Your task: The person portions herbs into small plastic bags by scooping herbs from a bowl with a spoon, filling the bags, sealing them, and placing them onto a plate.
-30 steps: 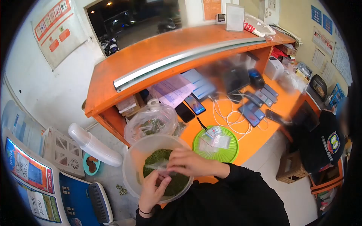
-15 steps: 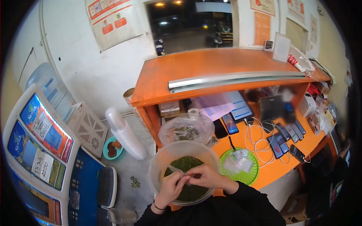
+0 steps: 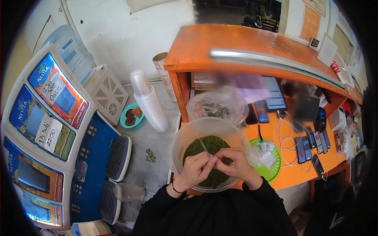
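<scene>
Over a translucent round tub (image 3: 179, 133) of chopped green herbs (image 3: 210, 142), my left hand (image 3: 197, 169) pinches a small clear plastic bag (image 3: 202, 143). My right hand (image 3: 234, 162) is closed at the bag's edge, its fingertips meeting those of my left hand. What the bag holds is too small to make out. Right of the tub, a green lid (image 3: 271, 171) carries small clear packets (image 3: 267, 159). Behind the tub lies a large clear plastic bag (image 3: 216, 106) with green bits inside.
Phones (image 3: 303, 149) and white cables (image 3: 281, 135) lie on the orange desk (image 3: 293, 187) at the right. A drink dispenser (image 3: 92, 169) stands at the left, near stacked plastic cups (image 3: 147, 102) and a turquoise plate (image 3: 128, 122) with food.
The view has turned left, so the tub, desk and hands appear further right and more of the dispenser shows. Both hands have stayed together over the tub.
</scene>
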`<state>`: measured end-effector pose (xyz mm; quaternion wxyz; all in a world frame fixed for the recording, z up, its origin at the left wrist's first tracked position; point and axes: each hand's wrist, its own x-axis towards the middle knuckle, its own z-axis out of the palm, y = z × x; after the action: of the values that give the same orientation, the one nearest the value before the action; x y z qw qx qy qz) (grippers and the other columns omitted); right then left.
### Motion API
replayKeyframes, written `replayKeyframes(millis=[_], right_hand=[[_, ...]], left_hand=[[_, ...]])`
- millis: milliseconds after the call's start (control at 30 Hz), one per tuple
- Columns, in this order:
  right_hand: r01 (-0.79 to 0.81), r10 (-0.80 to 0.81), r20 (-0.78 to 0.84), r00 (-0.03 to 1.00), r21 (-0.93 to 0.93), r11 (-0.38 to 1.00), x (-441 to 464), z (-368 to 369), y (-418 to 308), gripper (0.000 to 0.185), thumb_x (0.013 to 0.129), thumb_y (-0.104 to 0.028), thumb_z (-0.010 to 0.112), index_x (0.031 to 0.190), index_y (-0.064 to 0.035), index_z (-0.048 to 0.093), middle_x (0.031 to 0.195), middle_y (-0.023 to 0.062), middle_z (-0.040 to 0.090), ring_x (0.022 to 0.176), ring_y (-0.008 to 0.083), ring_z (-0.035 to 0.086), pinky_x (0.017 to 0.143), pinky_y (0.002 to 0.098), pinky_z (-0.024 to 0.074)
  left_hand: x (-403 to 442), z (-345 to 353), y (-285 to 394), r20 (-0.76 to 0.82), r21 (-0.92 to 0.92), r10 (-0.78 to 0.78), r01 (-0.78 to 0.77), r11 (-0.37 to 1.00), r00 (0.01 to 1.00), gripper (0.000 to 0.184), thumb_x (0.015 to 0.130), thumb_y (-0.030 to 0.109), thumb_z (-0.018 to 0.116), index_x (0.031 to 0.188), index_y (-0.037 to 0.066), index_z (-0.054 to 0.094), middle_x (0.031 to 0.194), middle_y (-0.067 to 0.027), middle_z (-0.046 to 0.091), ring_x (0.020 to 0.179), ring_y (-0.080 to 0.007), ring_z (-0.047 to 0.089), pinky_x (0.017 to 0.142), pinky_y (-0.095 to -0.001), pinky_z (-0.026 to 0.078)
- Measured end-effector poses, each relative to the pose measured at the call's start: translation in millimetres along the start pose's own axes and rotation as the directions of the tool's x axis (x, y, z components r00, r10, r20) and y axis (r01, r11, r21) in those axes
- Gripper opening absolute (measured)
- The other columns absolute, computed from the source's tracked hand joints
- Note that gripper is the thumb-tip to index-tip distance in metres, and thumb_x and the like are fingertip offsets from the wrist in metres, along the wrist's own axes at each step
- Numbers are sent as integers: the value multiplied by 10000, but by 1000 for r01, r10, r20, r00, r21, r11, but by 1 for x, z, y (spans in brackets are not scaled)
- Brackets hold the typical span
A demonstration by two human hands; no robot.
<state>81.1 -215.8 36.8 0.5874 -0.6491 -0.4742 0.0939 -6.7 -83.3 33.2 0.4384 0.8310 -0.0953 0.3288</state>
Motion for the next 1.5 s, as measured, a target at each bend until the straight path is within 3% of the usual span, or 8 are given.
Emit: replayKeyframes(millis=[467,567,667,800,900,1100,1300,1500], right_hand=[[137,-207,-88,974,-497,857,10,3,-6,134,649,-20,613,730,-20,506,568,88,511,510,228,535,469,318,407],[-69,44,-75,996,-380,922,14,-3,9,145,663,-19,605,731,-20,477,555,78,498,502,185,522,465,288,389],[-234,239,101,966,-56,971,23,-2,0,146,721,-18,599,758,-38,459,587,-24,447,544,28,424,490,191,350],[-286,221,404,887,106,952,33,6,-8,173,801,-114,601,811,-36,446,609,-38,423,560,32,378,499,202,325],[-268,272,290,917,-53,962,46,5,-4,301,805,-257,605,863,-12,439,567,73,496,516,166,483,499,272,376],[48,648,682,338,-701,712,10,36,57,408,810,-161,505,1132,54,378,843,200,602,826,336,596,672,406,479],[357,560,754,342,-656,665,10,27,54,183,702,-69,520,824,45,596,814,206,614,771,320,617,640,377,497],[101,412,844,342,-469,877,26,-15,33,152,706,-56,499,780,-4,621,733,163,612,685,285,598,599,366,456]], left_hand=[[-1,0,-8,-55,255,-191,199,946,980,167,679,29,628,651,25,463,636,-95,488,545,-209,490,476,-317,368],[-4,-2,-16,-238,229,-190,245,942,952,278,614,84,686,828,53,511,891,-120,530,787,-244,522,676,-362,407],[7,-21,-16,-83,349,218,-177,920,972,512,575,116,708,1031,66,481,1098,-134,471,962,-281,477,859,-443,333],[5,-33,-12,90,361,89,-116,925,992,585,583,84,665,1122,35,443,994,-105,536,899,-296,510,901,-453,304],[-14,-40,-37,-141,249,-39,74,966,989,602,586,89,677,1130,23,429,902,-90,542,855,-256,525,872,-385,344],[-6,-25,-35,-279,-313,-350,260,914,895,681,624,71,670,1191,35,292,948,-57,418,835,-126,403,750,-252,352],[-11,-23,-43,-232,-333,-355,269,904,906,663,625,67,669,1181,37,309,915,-36,375,785,-114,365,727,-226,330],[-8,-28,-45,-219,-283,-281,215,935,935,670,638,69,660,1237,-15,372,941,-51,405,844,-127,407,777,-243,354]])
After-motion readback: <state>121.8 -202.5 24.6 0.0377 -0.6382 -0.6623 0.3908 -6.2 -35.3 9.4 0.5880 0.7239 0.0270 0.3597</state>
